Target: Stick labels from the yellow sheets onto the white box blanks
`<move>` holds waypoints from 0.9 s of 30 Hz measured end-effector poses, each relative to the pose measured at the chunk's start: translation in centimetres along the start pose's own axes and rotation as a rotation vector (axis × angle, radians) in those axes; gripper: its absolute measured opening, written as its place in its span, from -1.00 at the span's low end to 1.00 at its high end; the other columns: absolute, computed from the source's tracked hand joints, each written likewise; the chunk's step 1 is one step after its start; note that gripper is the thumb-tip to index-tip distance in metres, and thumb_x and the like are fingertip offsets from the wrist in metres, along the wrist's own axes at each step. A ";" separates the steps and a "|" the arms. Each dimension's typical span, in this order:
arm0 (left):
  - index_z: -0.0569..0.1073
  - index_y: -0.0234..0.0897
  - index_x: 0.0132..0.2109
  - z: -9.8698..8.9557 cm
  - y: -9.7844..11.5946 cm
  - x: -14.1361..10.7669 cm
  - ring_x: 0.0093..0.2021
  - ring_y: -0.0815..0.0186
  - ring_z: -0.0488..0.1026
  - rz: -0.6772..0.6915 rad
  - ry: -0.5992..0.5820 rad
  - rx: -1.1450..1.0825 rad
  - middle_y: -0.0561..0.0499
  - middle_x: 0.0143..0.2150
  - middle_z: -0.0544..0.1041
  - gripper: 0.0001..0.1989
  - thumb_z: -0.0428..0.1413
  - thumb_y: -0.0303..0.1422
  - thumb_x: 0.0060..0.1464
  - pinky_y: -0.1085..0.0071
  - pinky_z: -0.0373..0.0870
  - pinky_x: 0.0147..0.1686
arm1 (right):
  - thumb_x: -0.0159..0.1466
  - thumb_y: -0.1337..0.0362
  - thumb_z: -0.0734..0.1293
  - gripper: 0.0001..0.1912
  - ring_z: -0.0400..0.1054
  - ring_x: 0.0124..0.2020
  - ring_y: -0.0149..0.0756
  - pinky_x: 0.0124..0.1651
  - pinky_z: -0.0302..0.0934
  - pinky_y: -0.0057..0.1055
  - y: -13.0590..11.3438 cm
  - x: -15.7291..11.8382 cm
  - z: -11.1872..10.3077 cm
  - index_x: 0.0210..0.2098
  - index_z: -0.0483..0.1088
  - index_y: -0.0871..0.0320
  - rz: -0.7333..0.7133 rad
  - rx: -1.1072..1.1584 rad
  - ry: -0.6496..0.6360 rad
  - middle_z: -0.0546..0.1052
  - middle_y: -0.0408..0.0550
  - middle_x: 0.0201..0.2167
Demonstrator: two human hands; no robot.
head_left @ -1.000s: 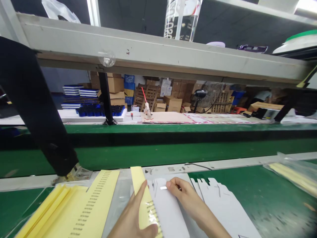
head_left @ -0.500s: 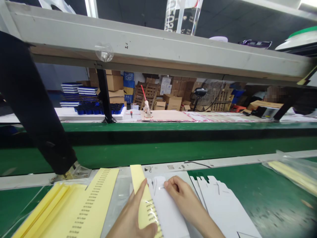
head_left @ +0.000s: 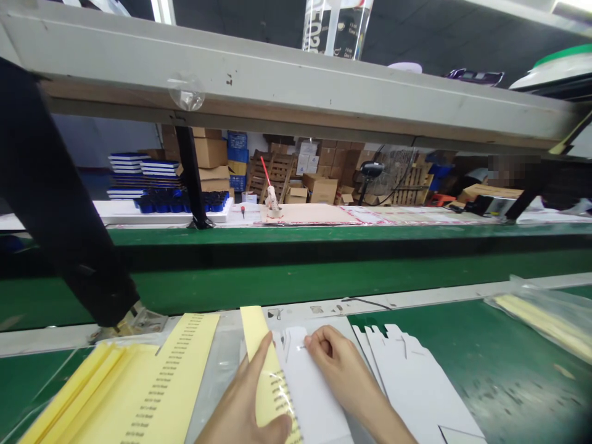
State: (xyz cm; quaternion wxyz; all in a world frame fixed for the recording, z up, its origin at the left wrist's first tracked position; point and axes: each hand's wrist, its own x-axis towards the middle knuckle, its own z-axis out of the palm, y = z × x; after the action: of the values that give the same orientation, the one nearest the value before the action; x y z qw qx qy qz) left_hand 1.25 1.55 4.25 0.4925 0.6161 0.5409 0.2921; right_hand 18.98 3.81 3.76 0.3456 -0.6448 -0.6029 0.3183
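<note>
My left hand grips a yellow strip of printed labels, thumb across its lower part and index finger along its edge. Beneath and beside the strip lies a flat white carton blank with cut flaps at its far end. Against that blank, near the flaps, the curled fingers of my right hand are pinched together. A small dark mark shows by the fingertips; what they hold, if anything, is too small to make out. More white carton blanks are piled to the right of my right hand.
Yellow label sheets lie at the left, some folded. A clear bag with yellow sheets is at the right on the green bench. A black post and an overhead shelf frame the workplace.
The view has shifted slightly. Both hands keep nearly the same place on the label strip and the carton blank, with no clear movement between them.
</note>
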 end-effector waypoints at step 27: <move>-0.06 -0.38 0.25 0.0 0.0 0.0 0.26 0.09 -0.08 -0.016 -0.047 0.058 -0.15 0.27 0.02 -0.17 0.04 -0.49 -0.23 0.09 -0.09 0.19 | 0.19 0.13 0.15 -0.70 0.01 -0.53 -0.41 -0.49 -0.07 -0.47 0.8 0.4 0.3 -0.60 0.06 0.11 0.026 0.080 -0.022 0.10 -0.27 -0.62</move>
State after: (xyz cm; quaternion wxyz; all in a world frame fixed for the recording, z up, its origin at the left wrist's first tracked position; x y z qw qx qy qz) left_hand 1.21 1.55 4.22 0.4894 0.6325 0.5421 0.2580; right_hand 19.21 4.21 2.96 0.3604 -0.6347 -0.5849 0.3537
